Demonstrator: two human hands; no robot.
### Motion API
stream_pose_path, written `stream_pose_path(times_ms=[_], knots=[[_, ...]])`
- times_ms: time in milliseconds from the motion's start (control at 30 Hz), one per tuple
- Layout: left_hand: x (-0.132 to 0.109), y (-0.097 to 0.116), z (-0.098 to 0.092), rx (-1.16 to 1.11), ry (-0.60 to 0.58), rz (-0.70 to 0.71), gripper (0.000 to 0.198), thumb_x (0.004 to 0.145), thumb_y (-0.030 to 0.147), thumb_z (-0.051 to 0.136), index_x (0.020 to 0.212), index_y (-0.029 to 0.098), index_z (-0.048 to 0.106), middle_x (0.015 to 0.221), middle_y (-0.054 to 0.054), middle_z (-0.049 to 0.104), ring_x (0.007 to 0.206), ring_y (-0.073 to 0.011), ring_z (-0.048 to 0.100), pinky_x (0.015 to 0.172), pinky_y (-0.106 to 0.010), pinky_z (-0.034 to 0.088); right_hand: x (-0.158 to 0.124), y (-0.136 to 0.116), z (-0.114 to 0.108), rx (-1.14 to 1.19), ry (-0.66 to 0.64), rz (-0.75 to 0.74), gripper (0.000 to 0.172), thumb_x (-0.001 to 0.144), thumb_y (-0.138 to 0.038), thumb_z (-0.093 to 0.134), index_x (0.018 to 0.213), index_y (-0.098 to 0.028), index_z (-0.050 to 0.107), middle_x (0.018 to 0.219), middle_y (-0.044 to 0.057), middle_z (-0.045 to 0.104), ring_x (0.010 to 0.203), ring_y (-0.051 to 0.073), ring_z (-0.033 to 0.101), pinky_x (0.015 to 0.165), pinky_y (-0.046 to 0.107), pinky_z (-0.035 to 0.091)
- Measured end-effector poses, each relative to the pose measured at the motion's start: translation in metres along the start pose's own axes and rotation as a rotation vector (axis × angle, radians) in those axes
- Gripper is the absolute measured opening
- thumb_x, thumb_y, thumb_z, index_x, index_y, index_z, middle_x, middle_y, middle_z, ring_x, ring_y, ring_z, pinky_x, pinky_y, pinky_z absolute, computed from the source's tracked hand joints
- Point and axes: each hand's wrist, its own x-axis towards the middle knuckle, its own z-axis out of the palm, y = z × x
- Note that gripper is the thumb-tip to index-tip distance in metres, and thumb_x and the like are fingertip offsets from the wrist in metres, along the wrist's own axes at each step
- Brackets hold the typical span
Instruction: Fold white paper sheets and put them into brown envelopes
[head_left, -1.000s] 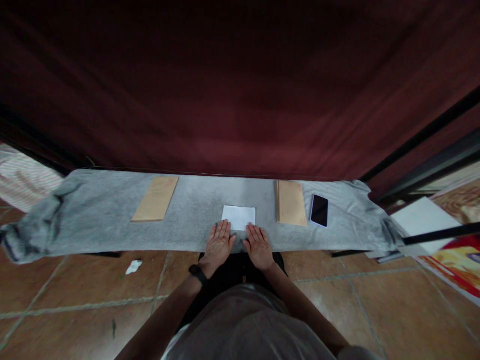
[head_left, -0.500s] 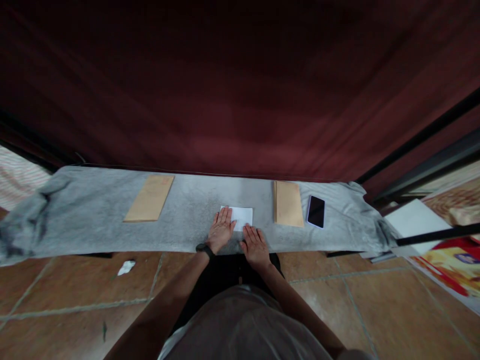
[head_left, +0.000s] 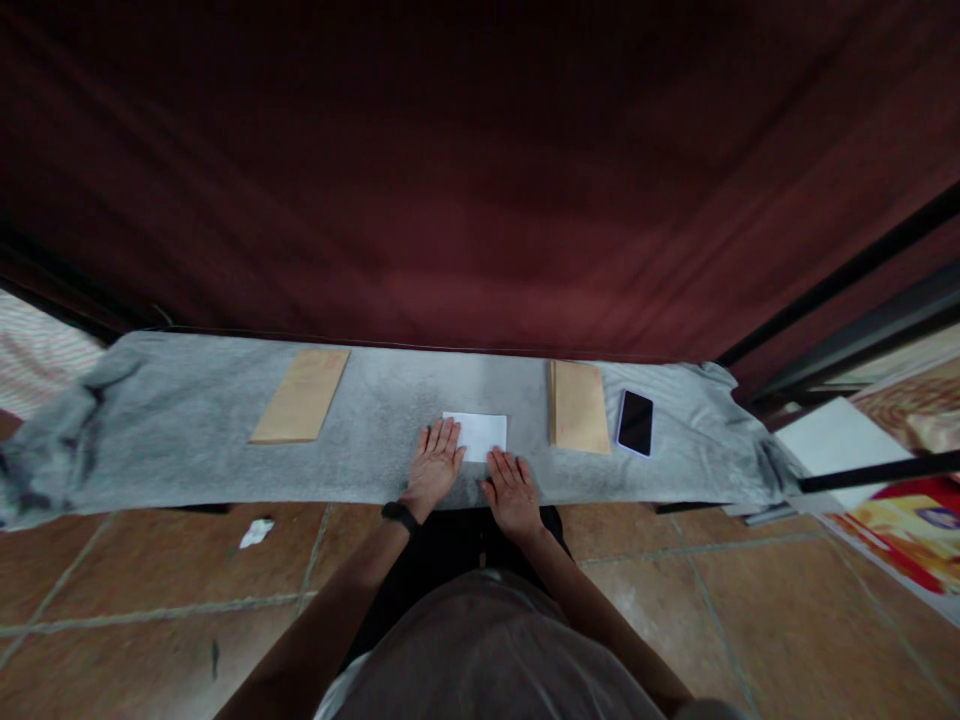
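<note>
A small white sheet of paper point(head_left: 484, 434) lies flat on the grey cloth point(head_left: 390, 400), close to the front edge. My left hand point(head_left: 436, 463), with a dark band on its wrist, rests flat over the paper's left side with its fingers stretched out. At the lower right corner of the paper, my right hand point(head_left: 512, 492) lies palm down, fingertips on or just at its edge. Neither hand grasps anything. Whether the paper is folded I cannot tell.
Brown envelopes point(head_left: 301, 396) lie to the left, and a stack of brown envelopes point(head_left: 580, 407) to the right. Beside that stack is a phone point(head_left: 635, 423). A dark red curtain point(head_left: 465, 200) hangs behind. A crumpled white scrap point(head_left: 256, 532) is on the tiled floor.
My left hand has slid a little to the left and down across the paper, baring more of it. My right hand has barely moved.
</note>
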Motion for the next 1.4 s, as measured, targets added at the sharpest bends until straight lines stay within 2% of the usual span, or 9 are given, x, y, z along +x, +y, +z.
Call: stream_pose_path(times_ms=[167,300,433,533,767,967,1100,1267,1400], knots=[[-0.017,0.010,-0.004,-0.015,-0.013,0.111,0.052,0.102,0.034,0.032,0.150,0.020,0.044,0.158,-0.006,0.040,0.151,-0.0264,0.027,0.123,-0.049,0.023,0.009,-0.003,-0.002,0.017,-0.003,0.031,0.049,0.105,-0.035,0.039,0.149,-0.016,0.045,0.153,0.010,0.047,0.143,0.025,0.042,0.120,0.048,0.027],[-0.021,0.010,-0.008,-0.028,-0.032,0.162,0.049,0.101,0.030,0.036,0.149,0.025,0.046,0.158,-0.003,0.041,0.151,-0.0251,0.026,0.123,-0.050,0.023,0.026,-0.005,0.000,0.029,-0.027,0.022,0.048,0.106,-0.035,0.036,0.148,-0.014,0.047,0.151,0.011,0.050,0.142,0.025,0.044,0.121,0.049,0.026],[-0.021,0.008,-0.009,-0.025,-0.042,0.178,0.052,0.098,0.023,0.036,0.150,0.021,0.045,0.158,-0.005,0.040,0.151,-0.0242,0.027,0.124,-0.050,0.022,0.046,-0.012,0.006,0.042,-0.059,-0.001,0.047,0.105,-0.034,0.037,0.146,-0.015,0.050,0.150,0.012,0.051,0.141,0.025,0.045,0.121,0.049,0.028],[-0.022,0.007,-0.007,-0.023,-0.035,0.190,0.053,0.098,0.022,0.035,0.151,0.017,0.043,0.158,-0.007,0.040,0.150,-0.0231,0.028,0.125,-0.049,0.021,0.054,-0.014,0.011,0.033,-0.070,-0.012,0.049,0.105,-0.035,0.038,0.149,-0.015,0.046,0.153,0.013,0.046,0.144,0.024,0.042,0.120,0.047,0.029],[-0.026,0.000,-0.006,-0.064,-0.024,0.272,0.048,0.102,0.030,0.036,0.148,0.019,0.047,0.155,-0.007,0.045,0.148,-0.0209,0.034,0.124,-0.046,0.025,0.063,0.004,0.013,-0.013,-0.057,-0.004,0.051,0.105,-0.037,0.040,0.151,-0.016,0.041,0.157,0.013,0.040,0.146,0.027,0.037,0.119,0.050,0.027],[-0.026,0.000,-0.005,-0.073,-0.017,0.256,0.051,0.102,0.032,0.036,0.150,0.018,0.043,0.157,-0.009,0.041,0.148,-0.0215,0.034,0.124,-0.047,0.025,0.059,0.018,0.016,-0.028,0.015,0.064,0.054,0.105,-0.034,0.037,0.155,-0.013,0.035,0.157,0.016,0.040,0.147,0.028,0.035,0.120,0.051,0.024],[-0.025,0.001,0.000,-0.105,0.004,0.145,0.053,0.101,0.033,0.035,0.150,0.013,0.042,0.156,-0.013,0.041,0.148,-0.0241,0.033,0.123,-0.049,0.026,0.053,0.020,0.017,-0.027,0.037,0.101,0.054,0.105,-0.032,0.034,0.155,-0.013,0.035,0.156,0.015,0.042,0.145,0.028,0.038,0.120,0.051,0.024],[-0.019,0.003,0.008,-0.236,0.084,-0.106,0.054,0.098,0.033,0.040,0.147,0.010,0.045,0.159,-0.015,0.037,0.148,-0.0277,0.034,0.120,-0.047,0.034,0.051,0.020,0.016,-0.034,0.039,0.119,0.053,0.105,-0.032,0.035,0.154,-0.013,0.037,0.157,0.012,0.041,0.144,0.028,0.039,0.120,0.049,0.024],[-0.007,0.007,0.004,-0.483,0.036,-0.379,0.053,0.094,0.035,0.048,0.144,0.015,0.048,0.159,-0.014,0.038,0.142,-0.0292,0.043,0.114,-0.044,0.043,0.052,0.019,0.014,-0.033,0.016,0.121,0.054,0.104,-0.031,0.036,0.154,-0.011,0.036,0.157,0.014,0.040,0.144,0.028,0.039,0.120,0.050,0.024]])
